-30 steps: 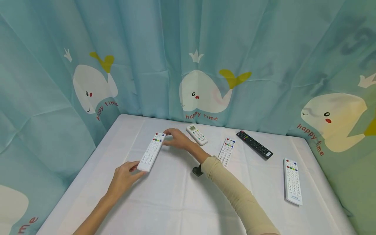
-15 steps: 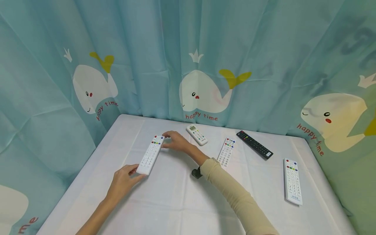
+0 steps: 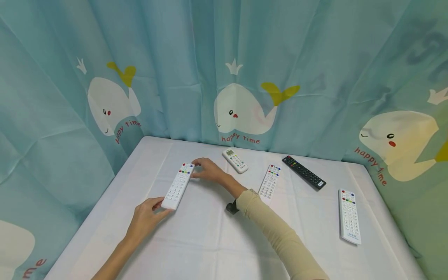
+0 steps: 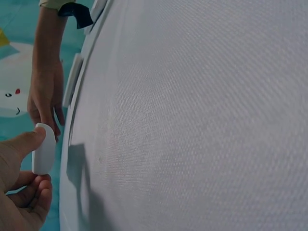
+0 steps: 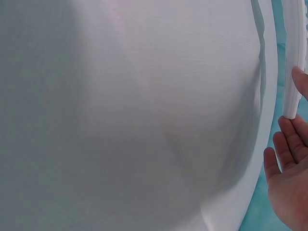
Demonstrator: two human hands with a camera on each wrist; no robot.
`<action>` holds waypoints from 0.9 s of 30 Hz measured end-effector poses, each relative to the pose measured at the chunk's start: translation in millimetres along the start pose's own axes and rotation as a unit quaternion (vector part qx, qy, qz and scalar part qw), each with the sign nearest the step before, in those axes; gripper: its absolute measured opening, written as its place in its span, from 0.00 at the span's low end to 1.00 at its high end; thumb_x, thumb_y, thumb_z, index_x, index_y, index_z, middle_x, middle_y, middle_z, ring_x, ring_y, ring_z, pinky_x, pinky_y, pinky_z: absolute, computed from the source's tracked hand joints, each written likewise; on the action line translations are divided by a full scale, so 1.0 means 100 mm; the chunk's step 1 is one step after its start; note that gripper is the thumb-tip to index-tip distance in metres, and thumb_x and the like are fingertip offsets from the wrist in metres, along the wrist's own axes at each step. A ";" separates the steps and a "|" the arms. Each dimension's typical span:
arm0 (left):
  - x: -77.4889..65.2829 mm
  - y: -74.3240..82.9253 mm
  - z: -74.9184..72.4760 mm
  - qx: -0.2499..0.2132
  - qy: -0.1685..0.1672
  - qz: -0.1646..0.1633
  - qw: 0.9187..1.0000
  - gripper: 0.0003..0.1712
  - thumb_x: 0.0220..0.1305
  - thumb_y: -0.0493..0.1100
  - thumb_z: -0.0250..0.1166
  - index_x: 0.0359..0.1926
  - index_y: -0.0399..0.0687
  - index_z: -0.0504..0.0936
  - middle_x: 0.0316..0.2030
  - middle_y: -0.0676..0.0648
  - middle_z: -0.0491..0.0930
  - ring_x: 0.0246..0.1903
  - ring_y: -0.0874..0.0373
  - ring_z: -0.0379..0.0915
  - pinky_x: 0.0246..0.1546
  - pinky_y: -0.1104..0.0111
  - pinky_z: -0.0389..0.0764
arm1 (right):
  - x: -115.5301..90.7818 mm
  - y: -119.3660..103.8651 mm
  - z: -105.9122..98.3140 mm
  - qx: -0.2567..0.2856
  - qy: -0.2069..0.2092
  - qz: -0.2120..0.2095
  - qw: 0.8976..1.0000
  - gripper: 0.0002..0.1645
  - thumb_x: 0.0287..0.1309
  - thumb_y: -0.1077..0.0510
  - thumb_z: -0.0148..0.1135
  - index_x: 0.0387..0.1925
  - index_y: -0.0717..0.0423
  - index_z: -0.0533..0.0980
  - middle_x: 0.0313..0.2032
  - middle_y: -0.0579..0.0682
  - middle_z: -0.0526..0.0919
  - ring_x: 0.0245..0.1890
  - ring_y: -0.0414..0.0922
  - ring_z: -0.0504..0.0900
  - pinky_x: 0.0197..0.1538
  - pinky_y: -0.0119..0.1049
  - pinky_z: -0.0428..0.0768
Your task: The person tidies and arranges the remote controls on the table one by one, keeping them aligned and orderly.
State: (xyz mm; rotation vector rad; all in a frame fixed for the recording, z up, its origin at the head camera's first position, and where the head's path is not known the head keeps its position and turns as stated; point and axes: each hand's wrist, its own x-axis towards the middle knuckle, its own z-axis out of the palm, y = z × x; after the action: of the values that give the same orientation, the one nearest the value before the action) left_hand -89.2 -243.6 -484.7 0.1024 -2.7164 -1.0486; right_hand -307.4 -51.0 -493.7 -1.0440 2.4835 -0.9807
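Note:
Both my hands hold a white remote control [image 3: 178,187] with coloured buttons, one at each end, over the left part of the table. My left hand [image 3: 144,218] pinches its near end; in the left wrist view the thumb and fingers stand on opposite edges of the rounded end of the remote [image 4: 44,150]. At the far right corner is my right hand [image 3: 210,171], its thumb and a fingertip against the remote [image 5: 292,53] in the right wrist view. A shadow on the cloth lies apart from the remote, which seems raised off the table.
Right of my right hand lie a small white remote with a display [image 3: 235,161], another white remote [image 3: 269,181] partly behind my sleeve, and a black remote [image 3: 303,172]. A white remote [image 3: 349,216] lies far right. Curtains [image 3: 182,70] hang along the white table's [image 3: 196,241] back and sides.
The held remote and both hands have shifted slightly toward me and a little left. Both hands keep hold of it. The other remotes stay where they were.

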 end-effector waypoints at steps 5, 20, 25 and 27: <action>-0.01 -0.02 0.00 0.003 -0.003 -0.008 1.000 0.28 0.51 0.43 0.79 0.50 0.31 0.84 0.38 0.44 0.82 0.38 0.52 0.76 0.39 0.58 0.77 | 0.01 0.00 0.04 -0.004 -0.005 -0.004 1.000 0.32 0.61 0.54 0.70 0.63 0.62 0.73 0.58 0.56 0.78 0.60 0.49 0.74 0.62 0.37 0.71; -0.04 -0.08 0.01 -0.003 -0.015 -0.023 1.000 0.29 0.52 0.43 0.79 0.51 0.30 0.83 0.39 0.44 0.82 0.38 0.53 0.75 0.39 0.61 0.77 | 0.00 -0.06 0.12 -0.033 -0.013 0.018 0.999 0.33 0.63 0.51 0.69 0.65 0.61 0.71 0.60 0.55 0.77 0.64 0.48 0.71 0.67 0.36 0.66; -0.04 -0.09 0.01 -0.004 -0.017 -0.026 1.000 0.28 0.53 0.43 0.78 0.51 0.30 0.82 0.39 0.43 0.82 0.38 0.53 0.75 0.39 0.62 0.78 | 0.00 -0.06 0.14 -0.034 -0.012 0.024 0.999 0.33 0.63 0.51 0.68 0.65 0.61 0.71 0.60 0.54 0.76 0.64 0.49 0.70 0.68 0.37 0.65; -0.04 -0.10 0.02 -0.003 -0.017 -0.026 1.000 0.28 0.53 0.43 0.78 0.51 0.29 0.82 0.39 0.44 0.82 0.38 0.53 0.75 0.38 0.62 0.78 | 0.01 -0.06 0.14 -0.036 -0.012 0.023 0.999 0.34 0.63 0.51 0.68 0.65 0.61 0.71 0.61 0.54 0.76 0.65 0.49 0.70 0.68 0.37 0.65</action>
State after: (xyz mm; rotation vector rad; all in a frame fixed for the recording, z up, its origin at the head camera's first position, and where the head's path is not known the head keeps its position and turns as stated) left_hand -85.8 -249.4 -493.3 0.1573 -2.7551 -1.0821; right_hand -298.0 -61.3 -500.4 -1.0083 2.5285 -0.8658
